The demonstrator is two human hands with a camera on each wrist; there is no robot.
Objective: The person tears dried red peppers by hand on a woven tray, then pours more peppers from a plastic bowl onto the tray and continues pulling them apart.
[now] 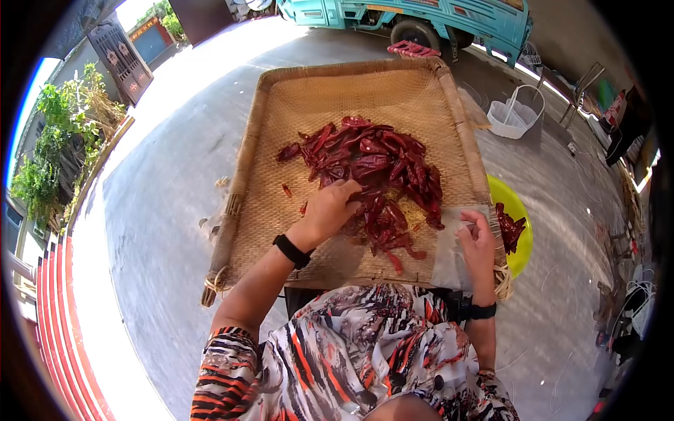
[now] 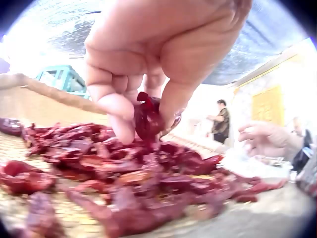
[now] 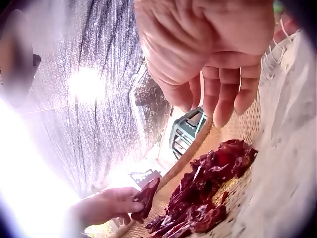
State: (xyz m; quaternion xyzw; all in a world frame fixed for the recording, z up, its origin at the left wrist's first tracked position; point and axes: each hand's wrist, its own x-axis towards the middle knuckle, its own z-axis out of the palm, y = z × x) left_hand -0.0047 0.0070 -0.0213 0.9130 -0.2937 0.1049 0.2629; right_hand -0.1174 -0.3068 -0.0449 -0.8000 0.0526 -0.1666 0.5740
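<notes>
My left hand (image 1: 328,210) is over the near left side of a heap of dried red chilies (image 1: 375,158). Its thumb and fingers pinch one dark red, wrinkled dried chili (image 2: 148,119), raised off the heap in the right wrist view. The heap lies on a large, shallow woven tray (image 1: 337,84), among pale yellow seeds. At the tray's right side, my right hand (image 1: 479,247) hangs with loosely bent fingers. Nothing shows between those fingers in the right wrist view. Beside it a translucent plastic sheet (image 1: 449,259) covers the tray's near right corner.
Below the tray's right edge sits a yellow-green basin (image 1: 521,238) with dried chilies in it. A white basket (image 1: 509,121) stands on the concrete floor farther right. Beyond the tray is a turquoise three-wheeled truck (image 1: 435,21). Another person (image 2: 221,121) stands in the background.
</notes>
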